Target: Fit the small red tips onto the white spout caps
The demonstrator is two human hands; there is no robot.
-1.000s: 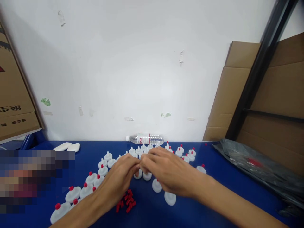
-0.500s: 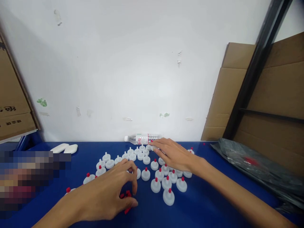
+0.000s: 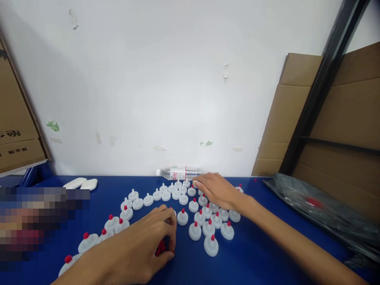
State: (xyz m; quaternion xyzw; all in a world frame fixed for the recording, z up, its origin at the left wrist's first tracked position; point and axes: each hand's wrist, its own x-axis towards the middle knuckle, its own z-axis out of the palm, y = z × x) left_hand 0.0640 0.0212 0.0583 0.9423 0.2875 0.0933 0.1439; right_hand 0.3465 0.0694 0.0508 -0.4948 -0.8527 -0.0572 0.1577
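A: Landmark?
B: The plastic bottle [image 3: 178, 173], lying on its side on the blue desk [image 3: 237, 261].
A: Lids?
B: We've got bare-spouted white lids [image 3: 166, 195] just in front of the bottle, spouts up. Red-capped white lids [image 3: 211, 246] sit farther out front, spreading left and right of it.
A: Left hand [image 3: 173, 253]?
B: Well in front of the bottle, curled over loose red caps [image 3: 160, 248]. Thumb and index tips nearly meet; we can't tell if they pinch one.
A: Right hand [image 3: 218, 192]?
B: By the bottle's base end, palm down, fingers stretched over lids. We can't tell whether it grips any.
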